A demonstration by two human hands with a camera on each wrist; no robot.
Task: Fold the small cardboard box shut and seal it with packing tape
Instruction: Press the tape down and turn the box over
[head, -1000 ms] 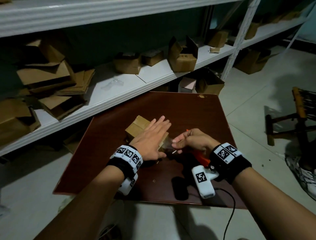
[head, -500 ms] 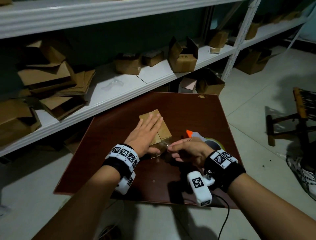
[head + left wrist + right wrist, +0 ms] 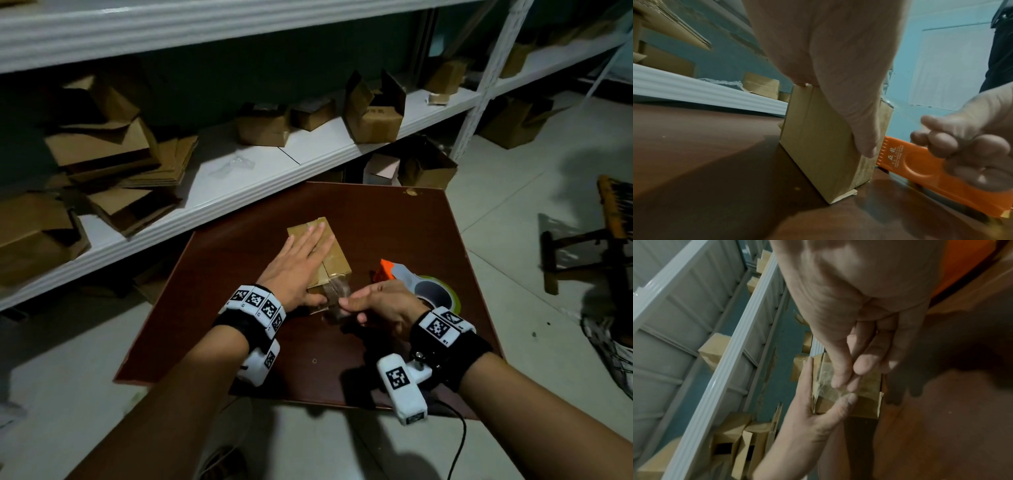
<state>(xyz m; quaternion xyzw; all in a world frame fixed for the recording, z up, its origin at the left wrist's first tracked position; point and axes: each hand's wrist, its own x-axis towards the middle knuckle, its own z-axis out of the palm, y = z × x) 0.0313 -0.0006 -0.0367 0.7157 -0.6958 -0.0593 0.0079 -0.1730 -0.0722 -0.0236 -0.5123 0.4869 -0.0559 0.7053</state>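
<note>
Beside box [image 3: 337, 258], dispenser [image 3: 404, 275] now released.

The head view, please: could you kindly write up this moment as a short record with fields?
box: small cardboard box, flaps shut, on the brown table
left hand: left hand lies flat on the box top, thumb on the near end
right hand: right hand pinches the clear tape at the near end
tape dispenser: orange tape dispenser rests on the table, right of the box
backdrop: white shelf holding more cardboard boxes
</note>
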